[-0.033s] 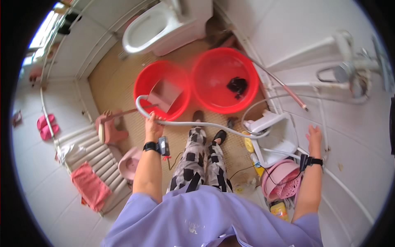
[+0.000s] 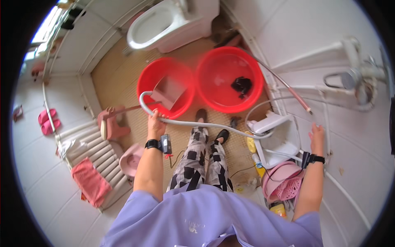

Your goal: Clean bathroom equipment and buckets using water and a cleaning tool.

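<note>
One hose (image 2: 197,122) (in left grip (image 2: 155,126))

Filling the basins
Left hand (image 2: 155,125) grips a grey hose (image 2: 197,123) over a red basin (image 2: 152,78); right hand (image 2: 317,136) rests against the tiled wall (image 2: 296,37).

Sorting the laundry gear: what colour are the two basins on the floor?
Both basins, the left one and the right one, are bright red, clearest in the head view.

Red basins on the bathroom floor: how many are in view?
2. The left red basin sits by the left hand, whose hose curves over it. The right red basin touches it, below the toilet, holding a dark item. None looks hidden.
</note>
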Action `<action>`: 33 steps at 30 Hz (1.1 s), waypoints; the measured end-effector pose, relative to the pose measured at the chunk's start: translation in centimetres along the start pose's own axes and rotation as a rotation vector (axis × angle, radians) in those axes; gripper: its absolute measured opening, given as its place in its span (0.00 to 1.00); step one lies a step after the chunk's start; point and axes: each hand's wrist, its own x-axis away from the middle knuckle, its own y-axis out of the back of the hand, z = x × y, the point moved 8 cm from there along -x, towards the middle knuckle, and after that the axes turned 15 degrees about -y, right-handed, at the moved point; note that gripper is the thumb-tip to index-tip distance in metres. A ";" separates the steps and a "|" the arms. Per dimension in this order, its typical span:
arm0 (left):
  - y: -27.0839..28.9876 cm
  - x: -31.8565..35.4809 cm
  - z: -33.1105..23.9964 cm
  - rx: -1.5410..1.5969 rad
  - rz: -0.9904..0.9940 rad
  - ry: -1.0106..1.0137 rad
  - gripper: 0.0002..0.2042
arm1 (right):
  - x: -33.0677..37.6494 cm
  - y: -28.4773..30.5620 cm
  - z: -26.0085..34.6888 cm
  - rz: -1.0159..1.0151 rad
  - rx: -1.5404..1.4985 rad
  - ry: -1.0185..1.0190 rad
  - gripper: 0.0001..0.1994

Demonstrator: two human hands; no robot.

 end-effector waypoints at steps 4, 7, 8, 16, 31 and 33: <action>2.6 -0.9 -0.6 -0.043 -0.052 0.045 0.09 | -2.1 -6.6 4.0 0.158 -0.218 -0.124 0.33; 3.8 -1.2 -0.1 -0.055 -0.030 0.083 0.07 | -1.9 -9.3 5.5 0.179 -0.175 -0.112 0.26; 3.6 -1.5 0.2 -0.046 -0.019 0.088 0.07 | -2.4 -9.3 5.9 0.181 -0.164 -0.107 0.26; 4.1 -1.5 0.7 -0.034 -0.052 0.108 0.09 | 10.1 -20.8 8.2 0.625 0.355 -0.387 0.10; 5.9 -0.8 -3.7 -0.109 -0.050 -0.012 0.18 | 30.1 -21.1 7.7 0.762 0.423 -0.095 0.13; 5.2 -0.2 -3.8 -0.058 -0.077 0.012 0.18 | 33.4 -16.3 7.6 0.749 0.405 -0.086 0.15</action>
